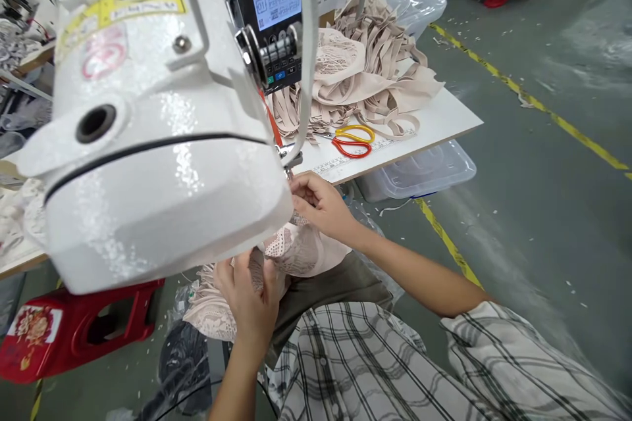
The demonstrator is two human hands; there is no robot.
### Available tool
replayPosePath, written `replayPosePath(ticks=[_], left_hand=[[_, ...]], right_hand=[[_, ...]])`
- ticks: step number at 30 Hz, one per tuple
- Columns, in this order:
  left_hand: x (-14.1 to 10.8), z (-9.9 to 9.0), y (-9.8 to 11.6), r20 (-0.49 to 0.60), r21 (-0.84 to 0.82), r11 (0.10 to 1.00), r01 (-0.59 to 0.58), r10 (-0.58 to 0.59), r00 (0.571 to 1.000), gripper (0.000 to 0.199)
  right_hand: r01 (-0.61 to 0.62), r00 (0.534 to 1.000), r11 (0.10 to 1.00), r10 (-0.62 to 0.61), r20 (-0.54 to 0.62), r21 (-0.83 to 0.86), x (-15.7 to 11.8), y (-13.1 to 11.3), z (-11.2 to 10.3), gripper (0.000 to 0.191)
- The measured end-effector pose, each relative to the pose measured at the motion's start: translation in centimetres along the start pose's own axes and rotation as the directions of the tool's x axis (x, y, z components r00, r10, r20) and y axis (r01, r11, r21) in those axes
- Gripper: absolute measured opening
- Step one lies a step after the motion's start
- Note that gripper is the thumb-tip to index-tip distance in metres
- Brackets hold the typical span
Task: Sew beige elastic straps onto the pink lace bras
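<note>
A white sewing machine point(162, 204) fills the left of the view and covers part of my work. Pale pink lace fabric point(301, 253) hangs below its head and spreads over my lap. My right hand point(318, 204) is beside the needle area, its thumb and fingers pinched on the fabric's upper edge. Lower and to the left, my left hand point(251, 289) grips the same lace fabric, with the fingertips partly hidden under the machine head. The needle itself is mostly hidden.
On the white table point(444, 122) lie scissors point(353, 141) with red and yellow handles and a heap of beige straps point(380, 66). A control screen point(276, 3) stands behind the machine. Plastic bins point(424, 168) sit beyond and under the table. A red stool point(74, 329) is at lower left.
</note>
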State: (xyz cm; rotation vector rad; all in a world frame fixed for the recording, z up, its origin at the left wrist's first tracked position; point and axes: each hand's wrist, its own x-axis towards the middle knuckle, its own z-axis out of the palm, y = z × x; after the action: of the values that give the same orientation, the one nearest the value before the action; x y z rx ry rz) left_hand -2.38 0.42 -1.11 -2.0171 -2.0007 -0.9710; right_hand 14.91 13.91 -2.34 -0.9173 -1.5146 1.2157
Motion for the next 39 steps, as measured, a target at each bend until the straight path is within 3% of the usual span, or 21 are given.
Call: replayPosePath(ticks=[11, 24, 31, 36, 39], left_hand=[[-0.5, 0.2, -1.6, 0.079, -0.101, 0.969, 0.224, -0.216, 0.973, 0.031], [-0.5, 0.6, -3.4, 0.072, -0.127, 0.936, 0.328, -0.321, 0.944, 0.026], [-0.7, 1.0, -4.3, 0.093, -0.158, 0.903, 0.400, -0.390, 0.916, 0.027], [-0.5, 1.0, -4.1, 0.126, -0.214, 0.861, 0.462, -0.445, 0.887, 0.028], [-0.7, 0.8, -3.7, 0.251, -0.326, 0.762, 0.560, -0.501, 0.828, 0.033]], right_hand=[[-0.023, 0.989, 0.997, 0.034, 0.141, -0.080, -2.1, -0.5, -0.1, 0.017], [-0.040, 0.987, 0.993, 0.058, 0.149, -0.115, -2.3, -1.0, -0.1, 0.022], [-0.064, 0.988, 0.982, 0.087, 0.129, -0.175, -2.6, -1.6, 0.2, 0.036], [-0.142, 0.979, 0.979, 0.161, 0.126, -0.145, -3.1, -2.0, 0.9, 0.045], [-0.237, 0.961, 0.970, 0.242, 0.134, -0.048, -3.9, -2.2, 0.8, 0.040]])
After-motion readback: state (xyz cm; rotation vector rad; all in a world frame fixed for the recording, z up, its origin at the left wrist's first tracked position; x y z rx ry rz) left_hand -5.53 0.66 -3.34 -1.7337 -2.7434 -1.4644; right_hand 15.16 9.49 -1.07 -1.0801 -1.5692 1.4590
